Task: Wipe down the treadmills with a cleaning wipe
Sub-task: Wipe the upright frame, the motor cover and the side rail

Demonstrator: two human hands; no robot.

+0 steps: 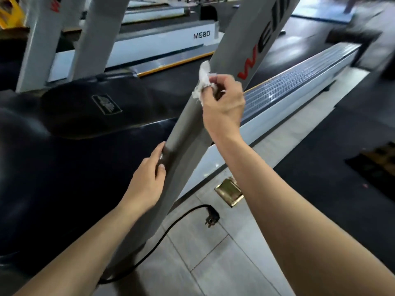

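A grey treadmill upright (188, 124) with red lettering slants from lower left to upper right across the middle of the view. My right hand (224, 105) pinches a crumpled white cleaning wipe (203, 82) and holds it against the upright's left edge. Lower down, my left hand (147, 178) grips the same upright, thumb on its face, fingers curled round the edge. The treadmill's black motor cover (85, 107) lies to the left, its ribbed side rail (299, 82) to the right.
A black power cord with a loose plug (211, 218) lies on the grey tiled floor beside a brass floor socket (229, 191). More treadmills, one marked MS80 (201, 36), stand behind. Dark rubber flooring (352, 146) runs along the right.
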